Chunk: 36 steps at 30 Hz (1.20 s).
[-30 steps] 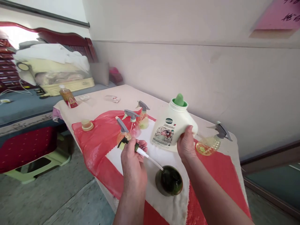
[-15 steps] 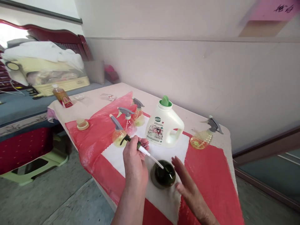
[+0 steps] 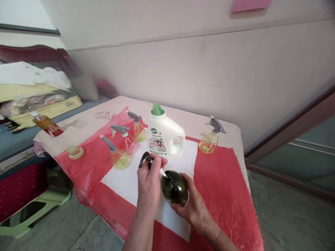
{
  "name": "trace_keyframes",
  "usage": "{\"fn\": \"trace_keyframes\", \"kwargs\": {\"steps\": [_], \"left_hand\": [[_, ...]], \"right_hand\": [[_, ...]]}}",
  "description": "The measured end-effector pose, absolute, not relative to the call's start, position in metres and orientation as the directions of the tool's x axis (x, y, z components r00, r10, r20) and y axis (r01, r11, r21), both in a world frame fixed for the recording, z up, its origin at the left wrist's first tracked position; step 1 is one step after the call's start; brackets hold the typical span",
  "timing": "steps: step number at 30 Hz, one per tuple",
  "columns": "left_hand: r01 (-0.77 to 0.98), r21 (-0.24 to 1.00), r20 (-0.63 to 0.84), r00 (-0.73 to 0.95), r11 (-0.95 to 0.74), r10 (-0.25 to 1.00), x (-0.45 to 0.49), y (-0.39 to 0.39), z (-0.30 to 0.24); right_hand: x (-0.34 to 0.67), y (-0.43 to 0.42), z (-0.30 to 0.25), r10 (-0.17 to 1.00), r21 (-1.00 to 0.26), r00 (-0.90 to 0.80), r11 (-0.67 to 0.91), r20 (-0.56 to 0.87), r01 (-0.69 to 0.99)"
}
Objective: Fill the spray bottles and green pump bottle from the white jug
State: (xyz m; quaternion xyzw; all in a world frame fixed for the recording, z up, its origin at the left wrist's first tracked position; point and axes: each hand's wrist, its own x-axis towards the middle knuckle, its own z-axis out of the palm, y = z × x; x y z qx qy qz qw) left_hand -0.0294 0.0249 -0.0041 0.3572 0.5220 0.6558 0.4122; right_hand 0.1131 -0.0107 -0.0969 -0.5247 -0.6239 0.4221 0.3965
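My left hand (image 3: 150,181) is closed around a black pump head (image 3: 145,159), whose white stem points down into the mouth of a dark green round bottle (image 3: 174,188). The stem's lower end is hidden in the bottle. My right hand (image 3: 192,202) wraps the bottle from its right side and below, and the bottle tilts toward the pump. Just beyond both hands, a white detergent jug (image 3: 167,137) with a green piece (image 3: 157,109) in its neck stands on a white cloth (image 3: 125,181).
Several spray bottles with grey heads stand left of the jug, one of them a yellow sprayer (image 3: 120,158). Another spray bottle (image 3: 209,141) stands at the right. A round lid (image 3: 75,152) lies on the red sheet (image 3: 222,184). An amber bottle (image 3: 47,124) is at the table's left corner.
My right hand has come from beside the green bottle to gripping it, and the bottle is now tilted. The pump stem has gone deeper into its mouth. The camera view has turned right.
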Motion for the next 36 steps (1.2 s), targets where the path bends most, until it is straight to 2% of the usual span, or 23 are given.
{"fn": "trace_keyframes", "kwargs": {"steps": [3,6,10,14,17,20,23,26,28,30,33,36], "left_hand": [[-0.312,0.945,-0.014,-0.351,-0.103,0.936,-0.027,0.026,-0.004],[-0.419,0.901,-0.045,-0.345,-0.111,0.937,-0.027,0.027,-0.001],[-0.431,0.893,-0.043,-0.37,-0.131,0.928,-0.025,0.025,-0.001],[-0.396,0.918,-0.089,-0.3,-0.039,0.95,-0.011,0.019,-0.005],[-0.361,0.932,-0.098,-0.273,-0.008,0.957,0.001,0.016,-0.005],[-0.373,0.928,-0.116,-0.283,0.003,0.952,0.006,0.015,-0.003],[-0.414,0.908,-0.178,-0.263,0.056,0.948,0.006,0.016,0.0],[-0.424,0.904,-0.201,-0.298,0.06,0.933,0.006,0.018,0.001],[-0.421,0.907,-0.181,-0.379,0.006,0.908,0.005,0.02,0.001],[-0.446,0.894,-0.182,-0.444,-0.04,0.877,0.003,0.022,0.003],[-0.498,0.865,-0.204,-0.467,-0.065,0.86,-0.001,0.025,0.007],[-0.497,0.866,-0.189,-0.425,-0.054,0.885,-0.002,0.024,0.01]], "right_hand": [[0.119,-0.013,-0.084,0.975,-0.934,-0.088,0.222,0.205,0.279],[0.128,-0.014,-0.073,0.958,-0.923,-0.085,0.287,0.274,0.258],[0.138,-0.015,-0.063,0.929,-0.882,-0.13,0.37,0.347,0.292],[0.139,-0.017,-0.055,0.915,-0.878,-0.139,0.402,0.378,0.259],[0.139,-0.019,-0.048,0.944,-0.929,-0.088,0.328,0.317,0.173],[0.141,-0.02,-0.044,0.984,-0.986,-0.061,0.167,0.168,-0.026],[0.143,-0.02,-0.046,0.995,-0.973,-0.089,0.021,0.043,-0.231],[0.141,-0.02,-0.053,0.993,-0.952,-0.091,-0.094,-0.07,-0.292],[0.138,-0.022,-0.054,0.99,-0.929,-0.104,-0.121,-0.09,-0.349],[0.134,-0.024,-0.051,0.989,-0.896,-0.138,-0.101,-0.045,-0.433],[0.13,-0.027,-0.043,0.99,-0.878,-0.141,-0.072,-0.005,-0.473],[0.127,-0.024,-0.042,0.982,-0.863,-0.146,-0.176,-0.121,-0.473]]}}
